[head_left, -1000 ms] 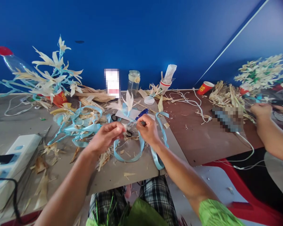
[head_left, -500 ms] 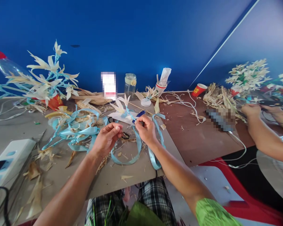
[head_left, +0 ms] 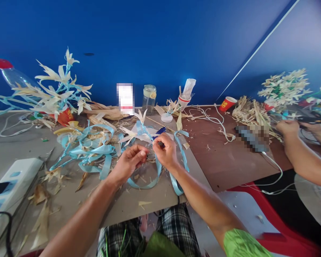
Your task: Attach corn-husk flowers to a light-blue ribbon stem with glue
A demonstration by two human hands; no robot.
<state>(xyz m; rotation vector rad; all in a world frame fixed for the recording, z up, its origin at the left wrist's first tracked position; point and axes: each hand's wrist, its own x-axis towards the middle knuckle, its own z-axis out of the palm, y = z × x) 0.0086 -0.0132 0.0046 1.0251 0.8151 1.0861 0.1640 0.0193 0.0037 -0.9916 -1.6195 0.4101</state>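
Note:
My right hand (head_left: 164,149) pinches the lower end of a flower stem wrapped in light blue ribbon. The flower (head_left: 141,123) has pale husk-like petals and leans away to the upper left. Just left of the stem, my left hand (head_left: 132,159) has thumb and fingertips pressed together; whatever is between them is hidden or too small to see. A loop of light blue ribbon (head_left: 158,167) hangs below my hands onto the table. Behind my right hand lies a dark blue object (head_left: 160,132), partly covered, on a white sheet.
Tangled blue ribbon and husks (head_left: 93,148) lie to the left, near a white power strip (head_left: 21,178). A finished-looking flower branch (head_left: 61,82) stands behind. Toward the back are a glass jar (head_left: 149,96) and paper cups (head_left: 227,104). Another person's hands (head_left: 290,130) work at far right.
The flower has swung to the left, its petals now spread lower and sideways. My left hand has shifted slightly right and down. The view has moved a little.

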